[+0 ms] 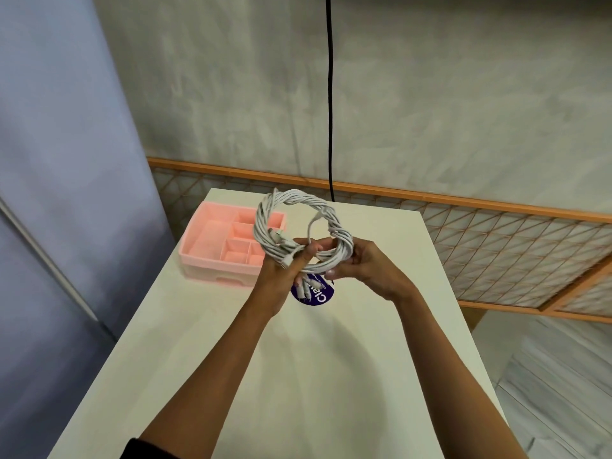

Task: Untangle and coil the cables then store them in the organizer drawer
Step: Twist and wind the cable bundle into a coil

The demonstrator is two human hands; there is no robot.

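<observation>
Table: your white tabletop [331,376] runs away from you toward a grey plaster wall [463,111], with an orange-framed lattice screen [496,246] behind its far edge and a blue-grey panel [66,160] on your left.
Cables: the twisted coil of white cables [298,197] is up in the air over the middle of the tabletop, held in both your hands, just right of the organizer.
Facing: the ring stands nearly upright with its opening turned toward you. It is close to round, so it shows no clear long axis. One loose strand loops across the inside of the ring.
Left hand: your left hand [281,276] grips the lower left of the coil, fingers and thumb curled round the bundled strands.
Right hand: your right hand [367,270] pinches the lower right of the coil between thumb and fingertips.
Plugs: white connector plugs [306,286] hang down below your left hand.
Organizer: the pink plastic organizer [202,256] sits at the far left of the tabletop, its divided compartments open upward.
Hidden: the coil and your left hand cover the organizer's near right corner. A purple round sticker [319,298] on the tabletop is partly covered by the plugs, and its white lettering cannot be read in full. A black cord [330,94] hangs down the wall and its lower end passes behind the coil. You cannot tell how many cables make up the coil.
</observation>
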